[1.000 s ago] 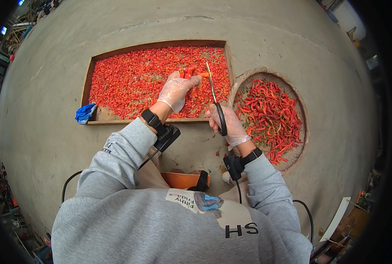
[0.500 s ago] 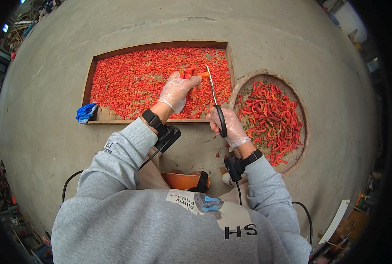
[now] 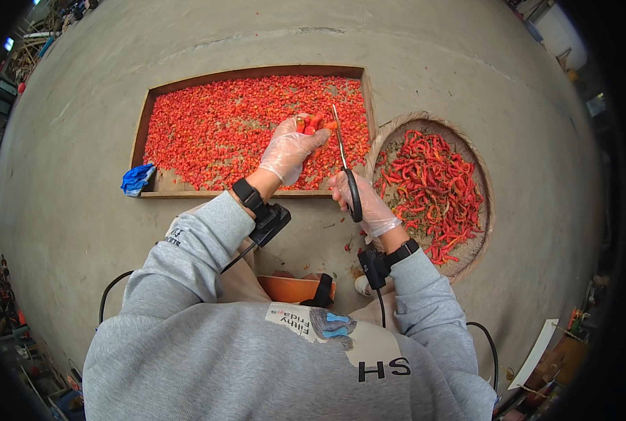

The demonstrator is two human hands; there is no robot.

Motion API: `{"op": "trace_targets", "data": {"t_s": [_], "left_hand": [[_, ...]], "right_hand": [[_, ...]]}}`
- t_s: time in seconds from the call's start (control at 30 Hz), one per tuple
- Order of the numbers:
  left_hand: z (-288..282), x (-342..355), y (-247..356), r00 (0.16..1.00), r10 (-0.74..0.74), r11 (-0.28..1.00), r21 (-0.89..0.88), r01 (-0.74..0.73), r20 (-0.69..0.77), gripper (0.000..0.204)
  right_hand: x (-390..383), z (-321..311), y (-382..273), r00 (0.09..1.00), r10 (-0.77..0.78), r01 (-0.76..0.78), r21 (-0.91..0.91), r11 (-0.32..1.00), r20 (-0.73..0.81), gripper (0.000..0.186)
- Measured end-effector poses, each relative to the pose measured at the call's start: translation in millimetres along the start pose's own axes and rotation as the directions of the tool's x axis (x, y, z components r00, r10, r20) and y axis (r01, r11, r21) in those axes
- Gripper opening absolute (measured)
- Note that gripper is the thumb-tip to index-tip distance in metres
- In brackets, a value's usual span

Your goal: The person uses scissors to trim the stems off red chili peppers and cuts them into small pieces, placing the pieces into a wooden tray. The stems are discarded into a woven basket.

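Left hand (image 3: 289, 149) shifted slightly rightward; held peppers (image 3: 313, 124) bright red to orange.

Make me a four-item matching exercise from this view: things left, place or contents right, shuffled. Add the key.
Things
1. Scissors
2. Wooden tray
3. Blue crumpled item
4. Round basket

Place or contents
A. At the near left corner of the rectangular container
B. Holds a heap of long red chilies
C. Held in the right hand
D. Spread with small red pieces

Pairs: 1-C, 2-D, 3-A, 4-B
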State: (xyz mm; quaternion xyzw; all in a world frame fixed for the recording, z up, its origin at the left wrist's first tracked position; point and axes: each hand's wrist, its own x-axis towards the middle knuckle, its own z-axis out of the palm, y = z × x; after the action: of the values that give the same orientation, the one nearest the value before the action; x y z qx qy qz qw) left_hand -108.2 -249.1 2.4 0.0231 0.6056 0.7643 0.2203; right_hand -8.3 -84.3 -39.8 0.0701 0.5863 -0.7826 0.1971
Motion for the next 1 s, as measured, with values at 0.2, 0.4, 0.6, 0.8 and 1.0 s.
{"op": "trace_targets", "data": {"t_s": [0.2, 0.4, 0.6, 0.8, 1.0], "left_hand": [[3, 0, 1, 0.998, 0.060, 0.998, 0.037, -0.060, 0.012, 0.020], [7, -6, 10, 0.994, 0.105, 0.973, 0.204, -0.104, 0.007, 0.017], [2, -4, 7, 0.999, -0.041, 0.999, 0.027, 0.042, -0.030, 0.025], [-6, 1, 0, 0.994, -0.097, 0.993, -0.070, 0.094, -0.049, 0.033], [-8, -1, 6, 0.994, -0.065, 0.996, -0.071, 0.060, -0.084, 0.031]], "right_hand": [[0, 1, -1, 1.000, 0.013, -0.014, -0.036, 0.999, -0.027, 0.045], [-1, 3, -6, 0.999, 0.036, -0.036, 0.006, 0.999, -0.005, 0.041], [-7, 10, -10, 0.996, -0.031, 0.032, 0.017, 0.999, -0.083, 0.040], [-6, 7, -9, 0.996, -0.002, 0.000, -0.024, 1.000, -0.093, 0.041], [-2, 2, -1, 0.997, 0.062, -0.063, -0.007, 0.998, -0.050, 0.042]]}}
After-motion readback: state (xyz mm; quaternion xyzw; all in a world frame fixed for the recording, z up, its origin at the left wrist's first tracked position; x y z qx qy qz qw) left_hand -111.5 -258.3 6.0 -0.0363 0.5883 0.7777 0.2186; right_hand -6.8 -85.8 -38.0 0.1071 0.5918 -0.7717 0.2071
